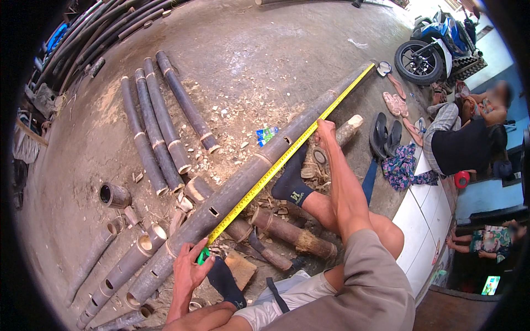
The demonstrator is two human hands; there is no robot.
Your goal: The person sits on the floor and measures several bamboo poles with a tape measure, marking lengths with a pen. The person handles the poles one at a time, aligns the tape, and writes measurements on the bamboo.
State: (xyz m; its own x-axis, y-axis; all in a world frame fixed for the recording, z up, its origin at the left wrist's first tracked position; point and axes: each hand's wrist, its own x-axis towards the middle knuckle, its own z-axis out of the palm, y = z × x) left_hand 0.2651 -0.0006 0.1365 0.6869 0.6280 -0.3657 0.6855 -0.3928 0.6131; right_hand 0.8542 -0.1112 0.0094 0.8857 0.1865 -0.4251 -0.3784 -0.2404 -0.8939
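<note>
A long dark bamboo pole (237,188) lies slantwise across the floor in front of me, with rectangular holes cut in its side. The yellow blade of a tape measure (276,169) is drawn out along it, reaching to its far end. My left hand (189,270) is closed round the tape's green case near the pole's near end; only part of the case shows. Farther up the pole, my right hand (326,132) is closed on the blade's edge, its fingertips partly hidden. Beneath the pole lie shorter bamboo pieces (292,234), close to my socked feet.
Several cut bamboo lengths (160,118) lie to the left, others with holes (118,276) nearer. Wood chips litter the floor. Black sandals (377,135), a motorbike (425,58) and seated people are on the right, beside a white tiled step (422,226).
</note>
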